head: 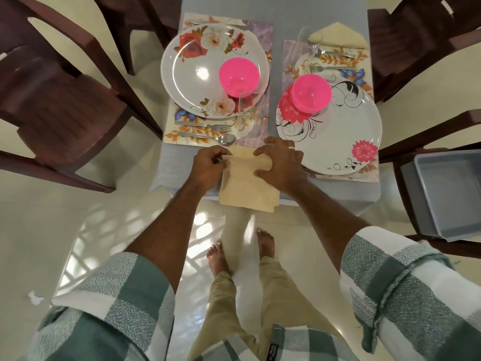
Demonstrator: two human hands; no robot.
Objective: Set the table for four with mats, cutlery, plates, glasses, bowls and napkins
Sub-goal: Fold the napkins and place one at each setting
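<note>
Head view: cream napkin (247, 186) flat on the near edge of the counter (286, 27), its lower end hanging just past that edge. Pinched at the far left corner by the left hand (210, 165), fingers curled on the cloth; pressed along the right side by the right hand (279, 165), fingertips bent onto the fabric, thumb at the edge. Probably mid-fold, with one hand anchoring and the other lifting a corner, on the one bare strip between the two near settings.

Beyond the hands, left mat (179, 131) carrying a rose plate (197, 71), pink bowl (239, 72), fork (205, 124) and spoon (208, 136), plus a clear glass (246, 110) standing close to the napkin's far edge; easy to knock with a wide fold. Right plate (343, 134) touching the right wrist side, second pink bowl (311, 93) on it. Farther back, a folded napkin (338, 36) already placed beside another glass (311, 40). Dark chairs (59, 100) on both sides; grey tub (447, 194) on the right chair.
</note>
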